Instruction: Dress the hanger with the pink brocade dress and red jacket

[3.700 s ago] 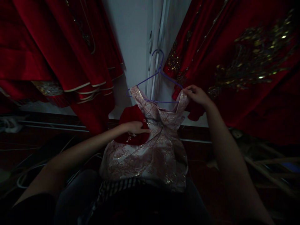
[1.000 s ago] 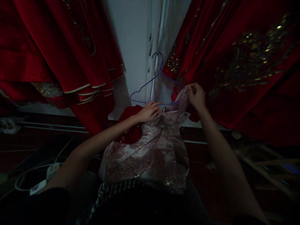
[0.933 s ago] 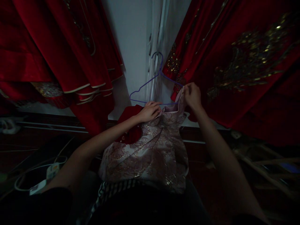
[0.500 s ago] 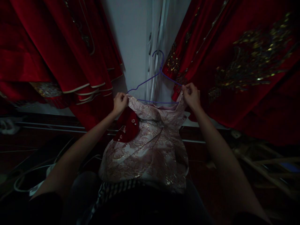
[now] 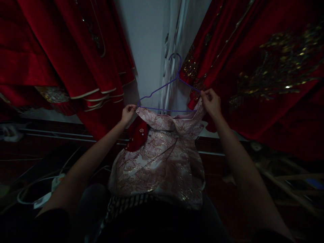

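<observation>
A pink brocade dress [image 5: 162, 155] with a metallic pattern hangs down toward my lap, with a purple clothes hanger [image 5: 165, 82] at its neckline. My left hand [image 5: 128, 113] pinches the dress's top left corner, close to the hanger's left end. On the other side, my right hand [image 5: 211, 102] pinches the top right corner by the hanger's right end. The hanger's hook points up and appears free against the pale background. A red piece with small beaded flowers [image 5: 138, 135] shows at the dress's left side, partly hidden behind it.
Red garments with pale piping [image 5: 83, 67] hang at the left, and red cloth with gold sequins [image 5: 280, 67] hangs at the right. A pale panel [image 5: 146, 44] stands between them. White cables [image 5: 22, 199] lie low on the left; wooden slats [image 5: 288, 189] are low on the right.
The dress and hanger have shifted slightly right in view. The hanger's left end now sits more visibly above the dress's left corner, beside my left fingers.
</observation>
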Demonstrator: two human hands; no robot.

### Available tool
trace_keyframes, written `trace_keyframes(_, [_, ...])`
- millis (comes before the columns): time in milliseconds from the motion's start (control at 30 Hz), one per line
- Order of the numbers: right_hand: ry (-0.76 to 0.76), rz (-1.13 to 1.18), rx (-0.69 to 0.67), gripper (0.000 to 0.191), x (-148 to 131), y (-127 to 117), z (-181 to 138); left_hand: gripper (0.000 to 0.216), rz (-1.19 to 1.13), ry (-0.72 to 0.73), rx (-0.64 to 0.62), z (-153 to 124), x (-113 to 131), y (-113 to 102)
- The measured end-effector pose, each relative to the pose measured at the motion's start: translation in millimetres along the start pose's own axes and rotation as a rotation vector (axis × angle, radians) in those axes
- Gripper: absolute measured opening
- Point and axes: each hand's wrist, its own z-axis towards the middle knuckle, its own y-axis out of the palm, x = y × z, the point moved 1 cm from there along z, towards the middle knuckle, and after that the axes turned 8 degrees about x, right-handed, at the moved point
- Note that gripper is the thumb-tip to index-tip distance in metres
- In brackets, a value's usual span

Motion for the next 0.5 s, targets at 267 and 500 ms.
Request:
trace_keyframes(267, [-0.016, -0.009, 0.003, 0.043, -3, -4, 1, 0.055, -0.035, -0.151, -0.261, -10, 18, 7])
trace_keyframes(500, [-0.024, -0.037, 0.002, 0.041, -4, -6, 1, 0.055, 0.023, -0.039, -0.117, -14, 15, 9])
